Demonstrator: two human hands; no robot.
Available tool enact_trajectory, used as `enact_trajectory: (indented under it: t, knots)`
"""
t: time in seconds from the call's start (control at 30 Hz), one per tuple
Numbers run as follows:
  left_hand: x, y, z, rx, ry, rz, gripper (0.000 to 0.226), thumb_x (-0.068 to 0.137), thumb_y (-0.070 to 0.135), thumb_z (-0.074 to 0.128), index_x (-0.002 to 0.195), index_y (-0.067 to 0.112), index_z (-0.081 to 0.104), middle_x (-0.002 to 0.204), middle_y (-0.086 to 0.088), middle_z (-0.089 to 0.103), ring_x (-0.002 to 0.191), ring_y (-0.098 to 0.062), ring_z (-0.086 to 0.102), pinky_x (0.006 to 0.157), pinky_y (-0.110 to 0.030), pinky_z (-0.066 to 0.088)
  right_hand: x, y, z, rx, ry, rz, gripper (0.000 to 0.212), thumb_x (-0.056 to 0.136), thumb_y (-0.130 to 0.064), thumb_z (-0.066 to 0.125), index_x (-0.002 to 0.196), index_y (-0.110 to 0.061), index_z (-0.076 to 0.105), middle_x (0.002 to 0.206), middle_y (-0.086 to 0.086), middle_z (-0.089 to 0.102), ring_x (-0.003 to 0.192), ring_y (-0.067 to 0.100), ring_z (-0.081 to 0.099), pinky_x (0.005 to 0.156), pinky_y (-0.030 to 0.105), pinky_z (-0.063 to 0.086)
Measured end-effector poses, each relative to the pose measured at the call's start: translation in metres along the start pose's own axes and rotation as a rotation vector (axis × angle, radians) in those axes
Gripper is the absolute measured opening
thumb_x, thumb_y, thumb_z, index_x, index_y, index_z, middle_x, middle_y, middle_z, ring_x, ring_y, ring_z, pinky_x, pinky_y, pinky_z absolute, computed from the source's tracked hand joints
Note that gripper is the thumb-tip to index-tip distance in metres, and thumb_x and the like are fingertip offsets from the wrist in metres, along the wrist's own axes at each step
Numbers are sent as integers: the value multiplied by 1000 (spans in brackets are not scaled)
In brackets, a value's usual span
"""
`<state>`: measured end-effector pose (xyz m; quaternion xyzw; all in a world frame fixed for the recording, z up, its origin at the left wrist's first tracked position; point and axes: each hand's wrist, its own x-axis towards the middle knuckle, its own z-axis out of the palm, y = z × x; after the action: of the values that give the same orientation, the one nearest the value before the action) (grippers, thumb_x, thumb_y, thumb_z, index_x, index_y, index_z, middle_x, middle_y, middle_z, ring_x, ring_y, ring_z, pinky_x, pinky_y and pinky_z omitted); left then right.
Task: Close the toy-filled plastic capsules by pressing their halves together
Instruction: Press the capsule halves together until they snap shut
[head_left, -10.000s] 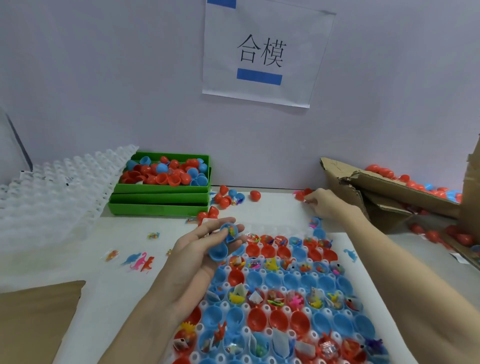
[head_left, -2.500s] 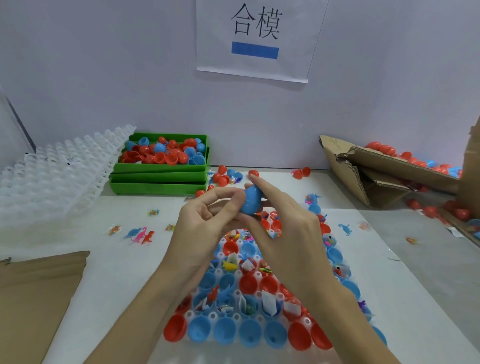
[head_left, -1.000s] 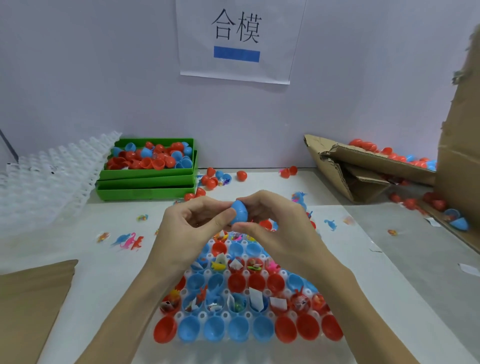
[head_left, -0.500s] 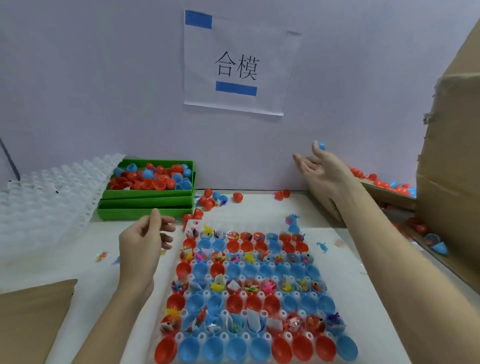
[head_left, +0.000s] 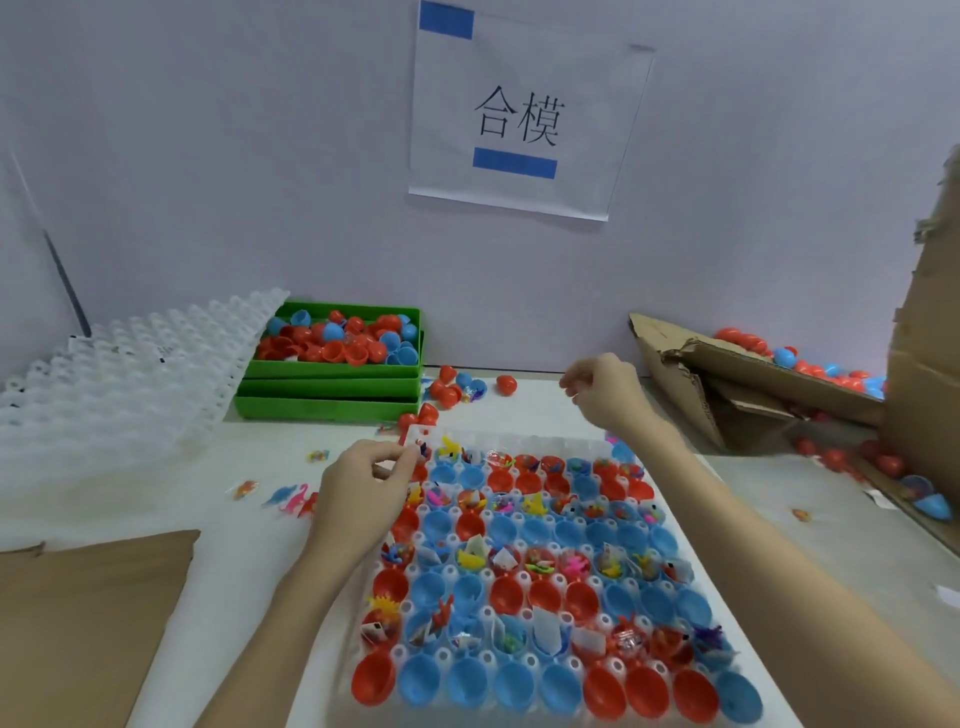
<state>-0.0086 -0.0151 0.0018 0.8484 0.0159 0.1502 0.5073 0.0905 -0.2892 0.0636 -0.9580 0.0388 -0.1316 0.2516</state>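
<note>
The head view shows a clear plastic grid tray (head_left: 545, 447) lying on the white surface (head_left: 156, 509), filled with rows of open red and blue plastic capsule halves (head_left: 524, 592). Some rows hold small colourful toys and folded papers; the other rows are empty halves. No capsule in the tray looks closed, so I judge that most of the work is still left.

The left hand (head_left: 358, 493) is at the tray's 10 o'clock corner. Its thumb and fingers pinch something small at the tray edge, perhaps a small packet or the tray rim; I cannot tell which. The right hand (head_left: 605, 389) hovers above the surface beyond the tray's 1 o'clock corner, with fingers loosely curled and, as far as I can see, holding nothing.

From the tray, at 11 o'clock stand stacked green plastic bins (head_left: 332, 384) with loose red and blue halves, and beside them a few halves are scattered on the surface. At 9 to 10 o'clock lies a pile of empty clear trays (head_left: 119, 379). At 2 o'clock an open torn cardboard box (head_left: 727, 384) holds red and blue capsules that look closed, probably the finished ones. Small toy figures (head_left: 291, 499) lie at 9 o'clock. A paper sign (head_left: 519, 114) hangs on the wall at 12 o'clock.

Nothing blocks the hands from the tray.
</note>
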Motion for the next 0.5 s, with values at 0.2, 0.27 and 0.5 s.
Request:
enact_trajectory:
  t: [0.2, 0.27, 0.5]
  knots:
    - [0, 1, 3, 65, 57, 37, 32, 107, 33, 55, 108, 12, 79, 118, -5, 70, 94, -12, 62, 67, -9, 37, 15, 41, -19, -368, -320, 124, 23, 92, -1, 72, 114, -6, 78, 119, 11, 72, 100, 27, 68, 83, 29, 56]
    - [1, 2, 2, 50, 82, 20, 34, 107, 34, 53, 109, 13, 79, 120, -6, 70, 98, -15, 63, 67, -11, 39, 17, 49, -21, -325, -339, 151, 16, 92, 2, 71, 103, -6, 80, 110, 12, 74, 84, 22, 68, 64, 21, 54]
    - [-1, 5, 0, 34, 96, 35, 33, 107, 32, 53, 99, 14, 79, 113, -4, 71, 98, -15, 63, 69, -11, 38, 12, 50, -27, -175, -235, 87, 16, 93, 0, 72, 106, -6, 80, 104, 13, 75, 90, 25, 72, 78, 27, 62]
